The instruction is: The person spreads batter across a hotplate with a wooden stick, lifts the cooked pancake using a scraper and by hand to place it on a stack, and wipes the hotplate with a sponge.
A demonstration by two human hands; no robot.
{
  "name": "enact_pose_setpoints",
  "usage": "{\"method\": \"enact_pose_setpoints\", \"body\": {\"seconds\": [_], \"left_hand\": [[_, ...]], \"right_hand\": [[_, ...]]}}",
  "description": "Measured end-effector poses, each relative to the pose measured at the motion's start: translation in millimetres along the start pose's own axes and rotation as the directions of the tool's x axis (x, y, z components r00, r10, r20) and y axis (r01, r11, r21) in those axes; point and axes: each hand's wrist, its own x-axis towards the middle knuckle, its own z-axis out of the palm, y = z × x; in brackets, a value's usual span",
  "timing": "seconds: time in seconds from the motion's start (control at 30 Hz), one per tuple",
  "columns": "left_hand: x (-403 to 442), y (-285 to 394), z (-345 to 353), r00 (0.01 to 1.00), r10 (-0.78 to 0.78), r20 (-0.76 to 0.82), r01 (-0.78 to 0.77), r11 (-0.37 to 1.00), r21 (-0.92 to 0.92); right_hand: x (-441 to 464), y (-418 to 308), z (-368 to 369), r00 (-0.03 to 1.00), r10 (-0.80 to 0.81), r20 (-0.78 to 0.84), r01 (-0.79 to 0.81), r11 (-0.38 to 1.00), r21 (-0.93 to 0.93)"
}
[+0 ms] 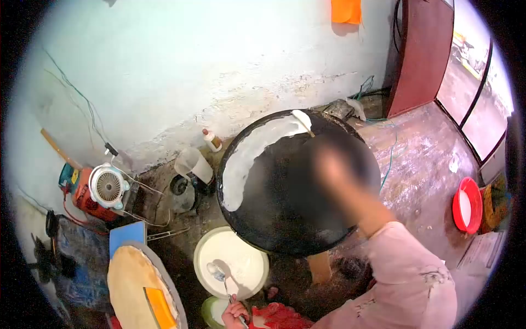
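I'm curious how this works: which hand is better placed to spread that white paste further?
Probably the right hand: though blurred, it's over the pan, near the spreader touching the paste. The left hand grips a ladle at the bucket.

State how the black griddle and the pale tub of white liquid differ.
The griddle is much wider than the tub. The griddle is black; the tub is pale. The griddle carries a curved white smear, whereas the tub holds a pool of white liquid. Both look round.
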Motion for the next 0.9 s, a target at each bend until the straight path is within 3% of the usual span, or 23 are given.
{"method": "enact_pose_setpoints", "body": {"seconds": [0.1,0.13,0.17,0.23,0.27,0.3,0.33,0.37,0.43,0.47,0.53,0.57,0.63,0.67,0.73,0.77,0.8,0.9], "left_hand": [[13,17,-27,0.996,-0.085,0.022,0.087,0.99,-0.115],[-17,-10,18,0.999,0.047,0.017,-0.044,0.987,-0.154],[-24,-12,26,0.999,0.049,0.018,-0.046,0.988,-0.149],[-33,-9,35,0.994,0.1,-0.053,-0.104,0.991,-0.083],[-29,-1,26,0.998,0.033,0.055,-0.019,0.969,-0.246],[-34,1,30,0.998,0.036,0.06,-0.021,0.97,-0.241],[-41,-1,36,0.996,0.052,0.073,-0.038,0.982,-0.183],[-50,-3,40,0.994,0.069,0.088,-0.058,0.99,-0.125],[-70,-12,57,0.99,0.115,0.08,-0.108,0.99,-0.091],[-80,-18,66,0.992,0.11,0.066,-0.105,0.991,-0.079],[-96,-26,76,0.993,0.082,0.08,-0.073,0.991,-0.108],[-103,-33,82,0.993,0.087,0.08,-0.078,0.991,-0.105],[-114,-46,94,0.985,0.065,0.161,-0.038,0.986,-0.164],[-114,-50,95,0.981,0.054,0.187,-0.026,0.988,-0.151],[-116,-64,106,0.98,0.068,0.189,-0.039,0.987,-0.155],[-118,-69,108,0.979,0.077,0.188,-0.048,0.987,-0.155],[-117,-72,108,0.982,0.058,0.177,-0.046,0.997,-0.067],[-100,-69,102,0.988,0.033,0.153,-0.016,0.994,-0.109]], "right_hand": [[-74,45,-49,0.995,0.049,0.083,-0.06,0.989,0.136],[-68,71,-11,0.998,-0.057,0.001,0.053,0.946,0.319],[-61,96,26,0.984,-0.161,-0.081,0.18,0.86,0.477],[-79,93,-43,0.982,-0.184,-0.038,0.134,0.544,0.829],[-67,98,-51,0.986,-0.157,0.056,0.031,0.499,0.866],[-59,103,-56,0.979,-0.139,0.149,-0.072,0.449,0.89],[-28,123,-7,0.983,-0.165,-0.082,0.149,0.449,0.881],[-15,123,-11,0.997,-0.051,-0.056,0.074,0.467,0.881],[22,134,8,0.98,0.087,0.179,-0.199,0.375,0.906],[36,136,23,0.98,0.082,0.179,-0.197,0.368,0.909],[52,134,42,0.998,-0.001,0.065,-0.034,0.847,0.531],[41,124,18,0.981,-0.092,0.169,-0.026,0.808,0.589],[21,116,-23,0.943,-0.045,0.33,-0.242,0.588,0.772],[33,126,7,0.943,-0.047,0.329,-0.24,0.587,0.773],[62,149,85,0.991,0.127,-0.036,-0.059,0.671,0.739],[59,146,88,0.992,0.123,-0.032,-0.06,0.669,0.741],[59,136,88,0.999,0.011,0.031,-0.031,0.667,0.745],[15,93,-11,0.916,0.003,0.401,-0.364,0.428,0.827]]}}
